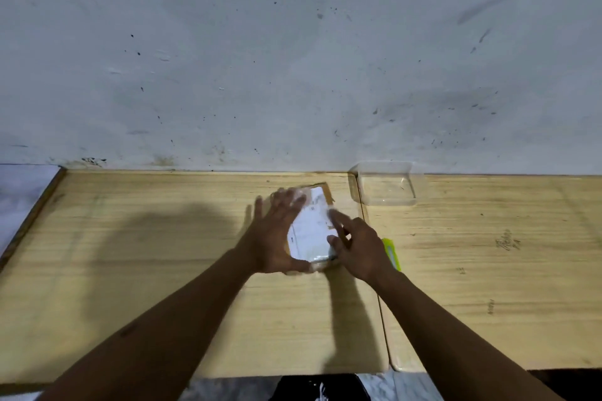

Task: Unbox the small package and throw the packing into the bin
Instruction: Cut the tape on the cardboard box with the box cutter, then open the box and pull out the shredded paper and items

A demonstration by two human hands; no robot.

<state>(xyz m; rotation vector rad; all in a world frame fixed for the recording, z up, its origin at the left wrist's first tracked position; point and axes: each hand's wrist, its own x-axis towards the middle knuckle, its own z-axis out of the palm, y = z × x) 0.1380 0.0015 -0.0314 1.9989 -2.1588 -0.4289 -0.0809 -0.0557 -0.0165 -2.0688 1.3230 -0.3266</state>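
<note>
A small brown cardboard package [311, 228] with a white label and clear tape lies flat on the wooden table [146, 254], near the middle. My left hand [277, 231] rests on its left side, fingers spread over the top and thumb at the near edge. My right hand [358, 247] touches its right side, fingers extended onto the label. A yellow-green cutter [392, 252] lies on the table just right of my right hand, partly hidden by it. No bin is in view.
A clear plastic container [386, 184] stands at the back against the stained white wall [293, 58]. A seam [374, 270] divides the table into two boards. Pale floor shows at far left and below the near edge.
</note>
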